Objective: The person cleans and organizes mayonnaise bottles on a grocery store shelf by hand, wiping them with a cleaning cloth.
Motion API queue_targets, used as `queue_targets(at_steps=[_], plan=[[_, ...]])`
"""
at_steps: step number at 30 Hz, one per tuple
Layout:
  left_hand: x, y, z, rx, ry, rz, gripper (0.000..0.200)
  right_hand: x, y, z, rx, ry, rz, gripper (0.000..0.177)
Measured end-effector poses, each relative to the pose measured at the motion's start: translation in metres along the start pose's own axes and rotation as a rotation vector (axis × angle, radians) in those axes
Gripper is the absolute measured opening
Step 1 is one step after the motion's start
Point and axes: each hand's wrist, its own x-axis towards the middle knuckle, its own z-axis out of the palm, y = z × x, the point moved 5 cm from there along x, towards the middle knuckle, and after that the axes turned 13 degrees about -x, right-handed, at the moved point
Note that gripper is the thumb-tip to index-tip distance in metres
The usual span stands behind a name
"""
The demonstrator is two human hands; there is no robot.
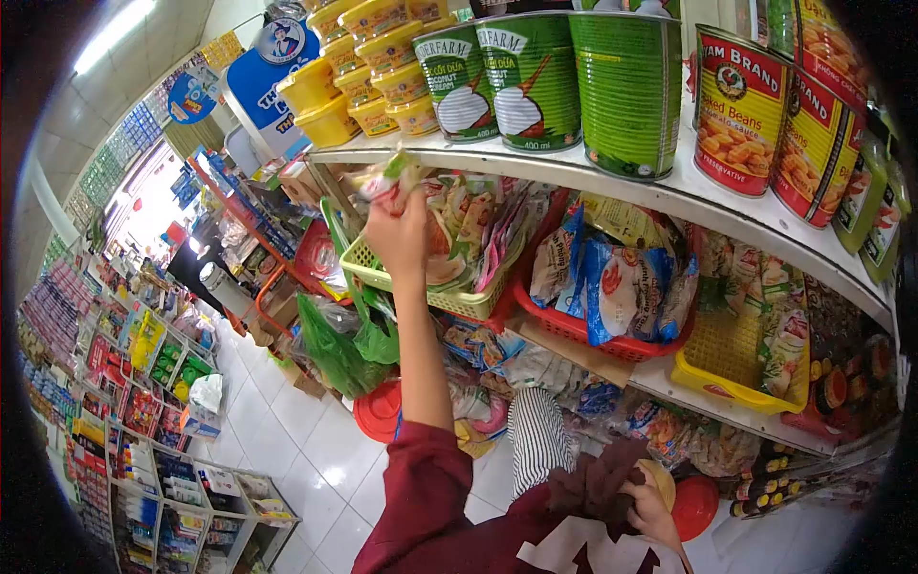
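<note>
My left hand is raised over the left edge of a light green basket and grips a small packet with red and green print, blurred by motion. Several flat packets lie in that basket. Low at the right, near my body, my right hand is closed on a dark brown crumpled cloth or bag; a round tan thing shows just behind the fingers.
Cans and yellow tubs line the white shelf edge above. A red basket and a yellow basket stand to the right. Green bags hang at the left. Red lids or stools are below.
</note>
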Motion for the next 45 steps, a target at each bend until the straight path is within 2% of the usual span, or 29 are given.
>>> queue_targets(at_steps=[1,2,5,6,9,10,15,19,22,25,26,29,30,33,34,35,36,37,39,40,41,42,43,44,45], plan=[[0.007,-0.013,0.010,0.150,-0.082,-0.056,0.031,0.000,-0.001,0.003,0.022,-0.032,-0.028,0.050],[0.013,-0.009,0.015,0.179,-0.152,-0.197,0.036,0.000,-0.001,0.005,0.045,-0.063,-0.052,0.050],[0.014,-0.007,0.011,0.224,-0.238,-0.121,0.035,-0.002,0.000,0.009,-0.007,-0.167,0.009,0.050],[0.013,-0.011,0.009,0.218,-0.241,-0.017,0.031,-0.001,-0.001,0.009,-0.036,-0.144,0.016,0.048],[0.020,-0.024,0.009,0.089,-0.441,-0.187,0.031,0.001,-0.007,0.013,-0.079,-0.108,0.033,0.044],[0.023,-0.028,0.010,0.092,-0.450,-0.192,0.030,0.002,-0.014,0.017,-0.069,-0.119,0.033,0.044],[0.028,-0.030,0.010,-0.016,-0.461,-0.199,0.028,0.007,-0.023,0.019,-0.052,-0.137,-0.008,0.040],[0.021,-0.043,0.008,-0.052,-0.430,-0.312,0.032,0.018,-0.010,0.003,0.016,-0.091,-0.029,0.052],[0.015,-0.046,0.003,-0.134,-0.136,-0.146,0.040,0.023,-0.002,-0.002,0.051,-0.075,-0.031,0.053],[0.019,-0.078,-0.004,0.394,-0.136,0.135,0.045,0.020,-0.006,0.002,0.029,-0.072,-0.023,0.054],[0.014,-0.050,-0.005,0.230,-0.091,-0.159,0.043,0.022,-0.001,-0.001,0.026,-0.050,-0.017,0.054],[0.017,-0.071,0.002,0.709,-0.214,0.049,0.047,0.020,-0.002,0.002,0.017,-0.048,-0.033,0.054],[0.015,-0.081,0.006,0.651,-0.197,-0.040,0.057,0.018,-0.005,0.006,0.013,-0.055,-0.044,0.054],[0.002,-0.105,0.033,0.758,-0.428,-0.108,0.058,0.007,-0.016,0.016,-0.085,0.002,-0.056,0.052],[0.005,-0.139,0.038,0.826,-0.688,-0.253,0.055,0.007,-0.021,0.021,-0.135,-0.014,-0.075,0.050],[0.002,-0.124,0.036,0.980,-0.527,-0.074,0.045,0.005,-0.026,0.023,-0.175,-0.016,-0.099,0.049],[-0.005,-0.041,0.038,0.897,-0.659,-0.151,0.038,0.002,-0.029,0.021,-0.207,-0.001,-0.130,0.048],[-0.016,-0.036,0.023,0.512,-0.226,0.092,0.030,-0.002,-0.032,0.013,-0.233,0.037,-0.149,0.045],[-0.067,0.057,0.012,-0.126,-0.194,-0.225,0.039,-0.005,-0.040,0.000,-0.281,0.115,-0.195,0.040],[-0.104,0.093,0.010,-0.185,-0.375,-0.247,0.035,-0.006,-0.047,-0.004,-0.267,0.102,-0.248,0.036],[-0.147,0.123,0.017,-0.361,-0.798,-0.279,0.046,-0.009,-0.055,-0.009,-0.261,0.083,-0.295,0.033],[-0.177,0.163,0.021,-0.462,-1.268,-0.017,0.052,-0.012,-0.060,-0.013,-0.262,0.054,-0.330,0.030],[-0.214,0.184,0.028,-0.714,-1.570,0.024,0.056,-0.016,-0.064,-0.016,-0.270,0.020,-0.356,0.028],[-0.250,0.188,0.034,-0.735,-1.712,0.006,0.055,-0.024,-0.069,-0.013,-0.140,-0.018,-0.352,0.025],[-0.279,0.188,0.041,-0.760,-1.719,-0.044,0.055,-0.024,-0.067,-0.015,-0.036,0.021,-0.300,0.025]])
